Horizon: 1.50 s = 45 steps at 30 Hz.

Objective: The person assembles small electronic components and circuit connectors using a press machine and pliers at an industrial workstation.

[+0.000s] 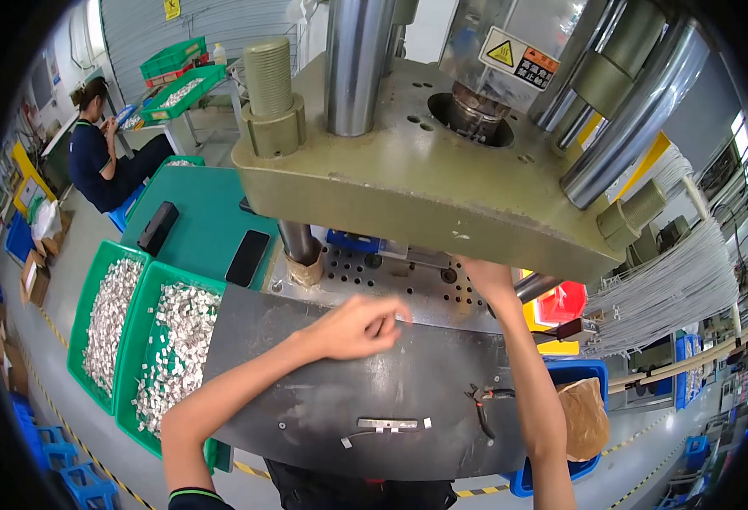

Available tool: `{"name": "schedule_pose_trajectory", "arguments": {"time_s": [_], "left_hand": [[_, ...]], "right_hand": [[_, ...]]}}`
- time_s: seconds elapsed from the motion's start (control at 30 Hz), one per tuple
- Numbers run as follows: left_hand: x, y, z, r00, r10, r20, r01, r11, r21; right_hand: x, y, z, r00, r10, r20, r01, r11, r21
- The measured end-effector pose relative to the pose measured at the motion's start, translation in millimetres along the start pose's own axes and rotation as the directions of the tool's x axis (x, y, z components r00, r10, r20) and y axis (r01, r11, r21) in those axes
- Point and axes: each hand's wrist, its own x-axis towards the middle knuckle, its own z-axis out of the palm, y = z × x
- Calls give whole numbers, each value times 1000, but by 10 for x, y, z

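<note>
My left hand (358,327) hovers over the dark metal work table (331,399), in front of the press. Its fingers are curled in, and nothing shows in them. My right hand (488,279) reaches in below the thick olive press plate (425,191); its fingers are hidden behind that plate's front edge. Beneath lies a perforated steel bed plate (365,287), with a blue block (352,241) toward its back. On the table, nearest my body, rest a small metal strip (388,424) with small white pieces beside it and a pair of pliers (482,411).
Green bins (170,357) full of small pale parts stand at my left. A phone (248,257) and a black case (159,228) lie on the green mat (208,200). A blue bin (595,371) holds brown paper at right, below bundled white wires (663,289). Another person sits far left.
</note>
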Motion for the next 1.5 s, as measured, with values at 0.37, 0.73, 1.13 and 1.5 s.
{"name": "schedule_pose_trajectory", "arguments": {"time_s": [0.37,0.73,1.13,1.5], "left_hand": [[-300,-359,333,999,19,47,-29,974,224],[-263,-297,349,999,-12,49,-3,953,302],[-609,209,498,1000,8,7,-11,908,419],[-3177,675,987,560,-768,311,782,614,108]], "right_hand": [[194,135,237,976,-206,-73,184,954,-235],[404,585,506,933,-293,-209,263,951,-161],[-88,-603,-20,995,-62,-84,38,965,-260],[-3995,-376,-932,-58,63,996,-460,884,-83]]}}
